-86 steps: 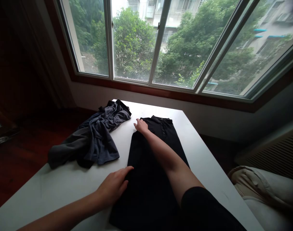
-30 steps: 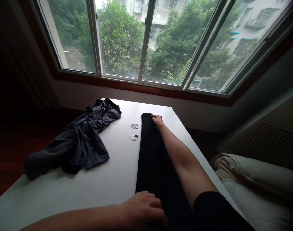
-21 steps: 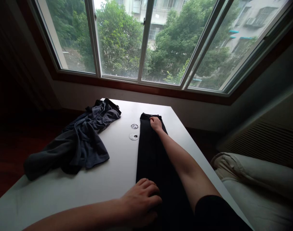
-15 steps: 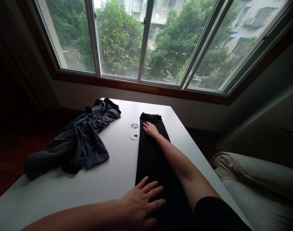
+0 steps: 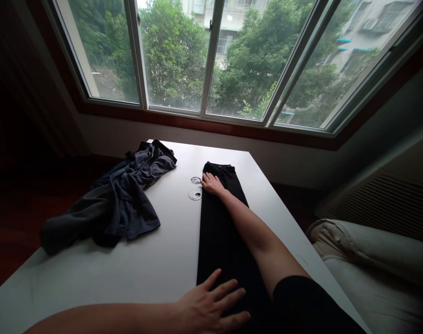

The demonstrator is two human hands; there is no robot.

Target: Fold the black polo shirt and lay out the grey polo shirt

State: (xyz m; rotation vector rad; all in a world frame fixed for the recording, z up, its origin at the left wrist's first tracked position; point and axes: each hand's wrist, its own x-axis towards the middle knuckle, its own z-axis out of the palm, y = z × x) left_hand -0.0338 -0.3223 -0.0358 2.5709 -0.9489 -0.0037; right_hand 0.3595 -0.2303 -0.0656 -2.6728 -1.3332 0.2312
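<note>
A pair of black trousers (image 5: 218,236) lies lengthwise on the white table (image 5: 156,273), folded into a long strip with its waistband at the far end. Stretched out across the cloth near that waistband is my right hand (image 5: 212,183), lying flat with its fingertips at the left edge. My left hand (image 5: 214,301) rests with spread fingers on the near part of the trousers. Neither hand grips anything. The near end of the garment is hidden behind my left hand and the frame's lower edge.
Crumpled dark grey-blue trousers (image 5: 128,190) lie at the table's left, hanging past its edge. Two round cable-hole covers (image 5: 195,195) sit beside the black trousers. A light sofa (image 5: 371,236) stands at the right. Beyond the table is a wide window (image 5: 204,112).
My right hand has slid left across the far end of the black trousers, to their edge. My left hand has shifted slightly right and nearer to me.
</note>
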